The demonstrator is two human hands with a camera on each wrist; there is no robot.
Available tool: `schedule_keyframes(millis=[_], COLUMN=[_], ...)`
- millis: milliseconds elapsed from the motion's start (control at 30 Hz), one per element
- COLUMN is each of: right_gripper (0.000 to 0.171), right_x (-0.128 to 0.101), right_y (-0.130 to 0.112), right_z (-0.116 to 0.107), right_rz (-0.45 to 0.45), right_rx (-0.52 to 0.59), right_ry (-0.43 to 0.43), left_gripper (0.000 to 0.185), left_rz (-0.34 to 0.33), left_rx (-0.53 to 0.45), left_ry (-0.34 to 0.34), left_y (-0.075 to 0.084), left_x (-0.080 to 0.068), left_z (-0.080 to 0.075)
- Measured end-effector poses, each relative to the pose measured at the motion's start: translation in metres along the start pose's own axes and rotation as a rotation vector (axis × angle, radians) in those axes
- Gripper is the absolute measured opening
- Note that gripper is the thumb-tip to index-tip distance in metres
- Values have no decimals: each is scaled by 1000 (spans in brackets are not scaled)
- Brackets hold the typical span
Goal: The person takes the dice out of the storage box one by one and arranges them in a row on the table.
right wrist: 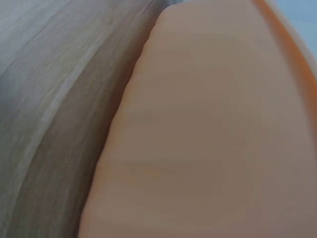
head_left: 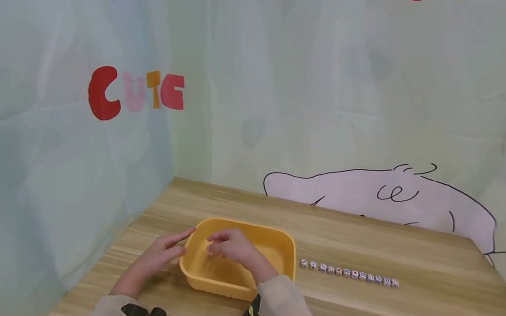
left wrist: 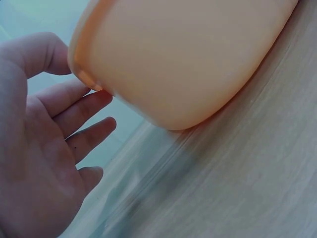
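A yellow plastic basin (head_left: 235, 289) with rounded corners sits on the table. My left hand (head_left: 156, 259) is at its left side, fingertips right at the rim from outside; in the left wrist view that hand (left wrist: 44, 129) has its fingers loosely spread beside the basin wall (left wrist: 183, 59). Over the inside of the basin, my right hand (head_left: 234, 248) reaches down with bent fingers, pinching a small die (head_left: 210, 254) that is mostly hidden by the fingertips. In the right wrist view the basin's outer wall (right wrist: 198, 129) fills most of the picture and the hand is out of sight.
A row of several white dice (head_left: 346, 273) with coloured pips runs along the wooden table (head_left: 357, 310) to the right of the basin. Printed fabric walls (head_left: 328, 109) close off the left and the back.
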State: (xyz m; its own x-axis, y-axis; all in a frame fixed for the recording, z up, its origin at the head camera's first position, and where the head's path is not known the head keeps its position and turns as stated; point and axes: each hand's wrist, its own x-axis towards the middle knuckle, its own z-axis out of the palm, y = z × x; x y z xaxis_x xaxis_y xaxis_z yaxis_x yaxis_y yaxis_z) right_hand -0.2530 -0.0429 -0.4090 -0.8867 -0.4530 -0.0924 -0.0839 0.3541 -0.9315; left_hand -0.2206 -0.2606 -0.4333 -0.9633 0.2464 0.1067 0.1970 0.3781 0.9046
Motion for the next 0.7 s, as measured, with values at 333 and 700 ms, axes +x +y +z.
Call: schedule_keyframes(millis=[333, 700], right_gripper=[23, 17], right_x=[5, 5], right_y=[6, 16], right_z=[0, 5], right_rz=[26, 57], right_rx=[-57, -68], right_ry=[41, 58], left_gripper=[53, 53], left_rz=[36, 32], left_rx=[15, 0], left_ry=[4, -21], left_y=[0, -3], left_x=[3, 4], left_z=[-1, -1])
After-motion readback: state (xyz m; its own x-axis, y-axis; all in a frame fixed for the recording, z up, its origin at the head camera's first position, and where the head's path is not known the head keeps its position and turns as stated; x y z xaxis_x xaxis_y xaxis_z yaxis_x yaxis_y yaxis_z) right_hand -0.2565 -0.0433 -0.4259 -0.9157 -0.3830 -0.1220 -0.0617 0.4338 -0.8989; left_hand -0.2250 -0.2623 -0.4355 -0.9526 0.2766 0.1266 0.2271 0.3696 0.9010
